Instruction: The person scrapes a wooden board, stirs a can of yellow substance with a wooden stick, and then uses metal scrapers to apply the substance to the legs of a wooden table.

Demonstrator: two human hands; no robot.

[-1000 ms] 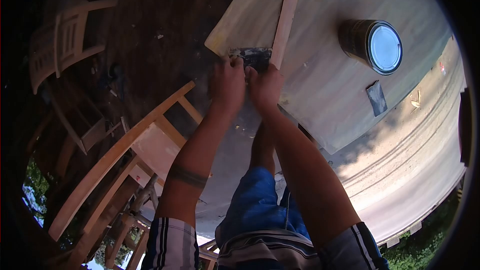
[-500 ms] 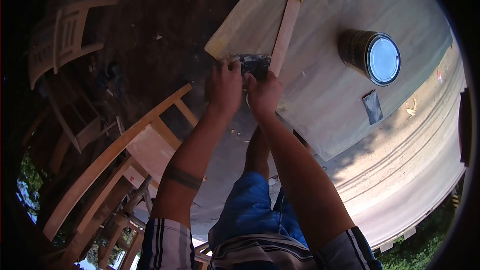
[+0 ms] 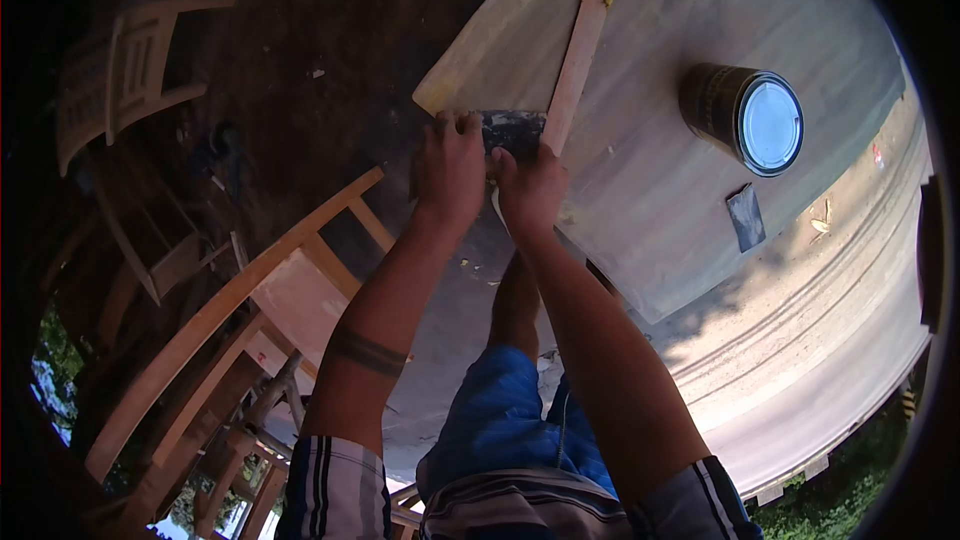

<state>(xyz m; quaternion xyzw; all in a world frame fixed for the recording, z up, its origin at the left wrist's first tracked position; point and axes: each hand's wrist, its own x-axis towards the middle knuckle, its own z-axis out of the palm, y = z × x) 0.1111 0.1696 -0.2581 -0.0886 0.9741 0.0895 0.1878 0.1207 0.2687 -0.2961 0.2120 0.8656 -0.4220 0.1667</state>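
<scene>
My left hand (image 3: 450, 168) grips the left end of a dark sheet of sandpaper (image 3: 512, 128) smeared with pale dust. My right hand (image 3: 531, 188) holds the same sheet's lower right side, its thumb pointing up against it. The sheet is stretched between both hands, close to the near edge of a dusty grey-brown tabletop (image 3: 680, 210). Right beside it, a flat wooden strip (image 3: 578, 65) with a yellow smear near its far end lies across the board. Some of my fingers are hidden behind the sheet.
A closed metal can (image 3: 715, 105) lies to the right on the tabletop, with a small dark piece of sandpaper (image 3: 745, 218) near it. Wooden chair frames (image 3: 230, 310) stand at my left, and another chair (image 3: 140, 70) is farther back. Sunlit concrete (image 3: 790, 310) runs along the right.
The hands and the sheet have hardly moved. The whole view has shifted very slightly.
</scene>
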